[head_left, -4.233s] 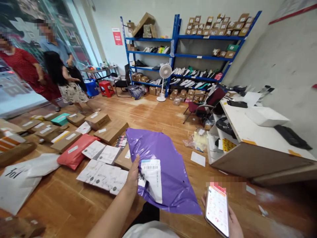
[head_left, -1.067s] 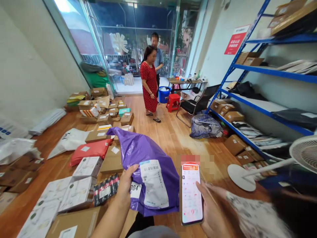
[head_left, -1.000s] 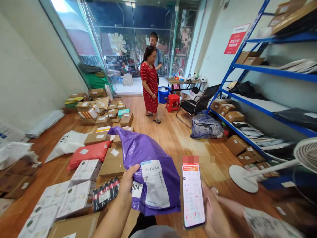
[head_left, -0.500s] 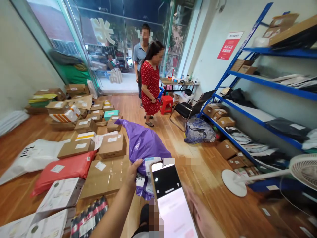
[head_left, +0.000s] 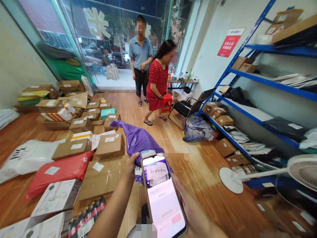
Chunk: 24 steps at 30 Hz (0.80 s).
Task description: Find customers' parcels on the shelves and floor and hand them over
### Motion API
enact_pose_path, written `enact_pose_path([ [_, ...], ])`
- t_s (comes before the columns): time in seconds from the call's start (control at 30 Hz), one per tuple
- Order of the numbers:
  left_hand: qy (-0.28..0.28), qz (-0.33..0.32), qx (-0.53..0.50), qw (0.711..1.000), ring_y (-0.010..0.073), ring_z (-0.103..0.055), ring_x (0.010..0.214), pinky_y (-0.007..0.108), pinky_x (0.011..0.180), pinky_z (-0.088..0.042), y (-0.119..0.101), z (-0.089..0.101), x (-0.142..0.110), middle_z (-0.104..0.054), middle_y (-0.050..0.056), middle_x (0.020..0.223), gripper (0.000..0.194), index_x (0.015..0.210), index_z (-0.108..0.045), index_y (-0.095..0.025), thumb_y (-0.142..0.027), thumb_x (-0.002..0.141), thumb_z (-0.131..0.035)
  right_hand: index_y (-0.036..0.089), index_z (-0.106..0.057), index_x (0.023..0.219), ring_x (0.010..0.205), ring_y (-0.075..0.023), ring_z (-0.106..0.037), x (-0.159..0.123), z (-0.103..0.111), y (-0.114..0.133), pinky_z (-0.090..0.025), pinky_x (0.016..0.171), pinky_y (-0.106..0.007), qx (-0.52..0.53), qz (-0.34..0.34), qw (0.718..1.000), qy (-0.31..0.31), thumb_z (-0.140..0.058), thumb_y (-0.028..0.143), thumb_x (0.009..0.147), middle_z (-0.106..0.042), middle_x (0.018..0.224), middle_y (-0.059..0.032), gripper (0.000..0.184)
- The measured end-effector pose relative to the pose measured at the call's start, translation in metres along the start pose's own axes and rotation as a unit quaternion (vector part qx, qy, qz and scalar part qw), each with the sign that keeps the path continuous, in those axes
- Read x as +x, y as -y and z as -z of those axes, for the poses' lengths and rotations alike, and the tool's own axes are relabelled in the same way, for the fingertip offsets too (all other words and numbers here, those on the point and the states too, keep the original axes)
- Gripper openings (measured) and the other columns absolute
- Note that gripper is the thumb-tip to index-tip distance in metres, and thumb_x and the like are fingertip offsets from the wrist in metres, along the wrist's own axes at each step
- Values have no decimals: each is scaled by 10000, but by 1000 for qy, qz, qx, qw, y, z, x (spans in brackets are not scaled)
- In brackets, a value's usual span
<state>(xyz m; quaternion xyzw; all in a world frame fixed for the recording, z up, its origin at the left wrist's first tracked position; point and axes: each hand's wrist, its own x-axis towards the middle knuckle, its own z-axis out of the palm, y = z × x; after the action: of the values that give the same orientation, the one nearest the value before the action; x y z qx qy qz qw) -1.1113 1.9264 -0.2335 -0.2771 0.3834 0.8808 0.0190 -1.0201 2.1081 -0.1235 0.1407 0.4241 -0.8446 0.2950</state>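
A purple plastic mailing bag point(head_left: 138, 137) hangs from my left hand point(head_left: 132, 164), whose fingers are closed on its near edge. Beside that grip, the bag carries a white label and a tag reading 004. My right hand point(head_left: 186, 201) is wrapped round a smartphone point(head_left: 164, 201), held upright over the bag's labelled part and hiding some of it. On the phone's screen a barcode shows in the camera strip at the top, with a pale page below.
Cardboard boxes point(head_left: 110, 145), a red parcel point(head_left: 58, 170) and a white sack point(head_left: 32, 155) cover the floor at left. Blue shelving point(head_left: 272, 84) and a fan point(head_left: 231, 180) stand at right. Two people point(head_left: 159, 77) are ahead, near a black chair point(head_left: 187, 107).
The phone has moved left and up over the bag's label, and its screen now shows the barcode. The person in red has stepped right; the other person has come further into view.
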Motion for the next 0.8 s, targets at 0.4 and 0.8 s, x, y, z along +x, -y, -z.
enact_pose_path([
  [0.4,0,-62,-10,998,193,-654,610,271,589,-511,-8,-3,26,-682,-4,626,203,744,-602,-165,-245,623,-744,223,-614,1243,1218,-237,-579,21,-7,23,-357,1093,-390,-18,32,999,40,-647,516,853,-684,1243,-60,489],
  [0.8,-60,-49,8,997,194,-702,656,297,656,-571,-8,31,75,-742,11,800,432,1045,-631,-165,-209,636,-761,109,-657,916,611,-194,-689,153,1,37,-552,731,-330,8,-117,992,-56,-644,493,816,-729,681,-59,397],
])
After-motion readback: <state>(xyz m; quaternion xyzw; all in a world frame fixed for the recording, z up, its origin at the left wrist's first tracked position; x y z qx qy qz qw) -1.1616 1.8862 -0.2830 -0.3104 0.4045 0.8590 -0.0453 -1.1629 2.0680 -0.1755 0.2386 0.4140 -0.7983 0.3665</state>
